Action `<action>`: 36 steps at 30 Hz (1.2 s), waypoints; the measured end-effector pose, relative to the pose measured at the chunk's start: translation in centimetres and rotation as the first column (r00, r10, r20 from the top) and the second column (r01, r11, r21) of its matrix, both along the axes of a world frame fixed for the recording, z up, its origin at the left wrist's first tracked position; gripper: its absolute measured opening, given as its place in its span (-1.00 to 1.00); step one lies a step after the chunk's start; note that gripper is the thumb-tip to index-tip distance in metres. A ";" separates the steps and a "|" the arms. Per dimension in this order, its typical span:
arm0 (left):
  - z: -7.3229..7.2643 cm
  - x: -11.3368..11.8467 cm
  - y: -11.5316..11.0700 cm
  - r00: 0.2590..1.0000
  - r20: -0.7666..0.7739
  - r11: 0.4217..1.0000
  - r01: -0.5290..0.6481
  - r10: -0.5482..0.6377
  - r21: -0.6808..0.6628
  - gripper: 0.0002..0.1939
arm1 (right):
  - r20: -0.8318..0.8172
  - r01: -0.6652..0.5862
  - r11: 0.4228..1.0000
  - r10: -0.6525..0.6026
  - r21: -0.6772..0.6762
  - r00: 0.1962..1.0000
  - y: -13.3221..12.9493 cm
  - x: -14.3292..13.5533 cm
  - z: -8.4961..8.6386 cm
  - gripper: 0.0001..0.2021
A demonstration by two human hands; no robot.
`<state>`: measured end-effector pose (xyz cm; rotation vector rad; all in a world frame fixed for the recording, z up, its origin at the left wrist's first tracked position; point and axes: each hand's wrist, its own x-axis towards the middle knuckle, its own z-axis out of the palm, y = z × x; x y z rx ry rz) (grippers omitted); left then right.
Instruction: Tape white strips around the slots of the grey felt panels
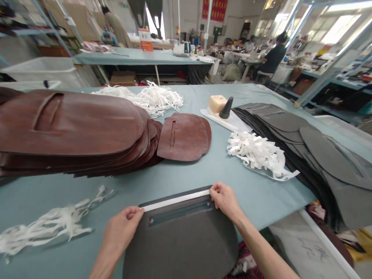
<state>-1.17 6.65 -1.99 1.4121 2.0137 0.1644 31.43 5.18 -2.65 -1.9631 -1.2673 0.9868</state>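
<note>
A dark grey rounded panel [186, 244] lies at the table's near edge, with a zipped slot [180, 213] near its top. Along its upper edge runs a white strip [177, 200], stretched straight just above the zip. My left hand [123, 226] pinches the strip's left end at the panel's upper left corner. At the upper right corner, my right hand [223, 198] has thumb and fingers closed on the other end of the strip.
Stacked brown panels [87, 124] cover the back left, and dark grey panels [319, 155] the right. White strips lie in piles at the left [55, 226], back [154, 99] and right [258, 153]. A black cone [226, 108] stands beside a yellowish block [216, 104].
</note>
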 end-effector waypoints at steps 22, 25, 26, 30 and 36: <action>-0.8 6.3 -4.2 0.909 -0.383 0.668 0.387 -0.162 0.635 -0.69 | 0.737 -0.502 0.850 0.236 0.159 0.633 -1.6 -4.1 1.5 -0.82; -1.1 6.7 -5.3 0.791 -0.500 0.567 0.606 -0.352 0.559 -0.57 | 0.759 -0.747 0.634 0.381 0.201 0.528 -2.3 -6.4 1.4 -0.73; -1.2 6.4 -5.5 0.769 -0.518 0.553 0.633 -0.373 0.541 -0.55 | 0.759 -0.762 0.619 0.399 0.191 0.514 -2.4 -6.8 1.3 -0.70; -2.0 4.5 -5.4 0.819 -0.476 0.599 0.564 -0.320 0.568 -0.56 | 0.751 -0.740 0.652 0.404 0.164 0.523 -2.1 -7.1 1.2 -0.80; -2.6 4.1 -5.4 0.948 -0.275 0.646 0.310 -0.159 0.697 -0.67 | 0.785 -0.671 0.724 0.321 0.158 0.530 0.9 -7.6 1.8 -0.82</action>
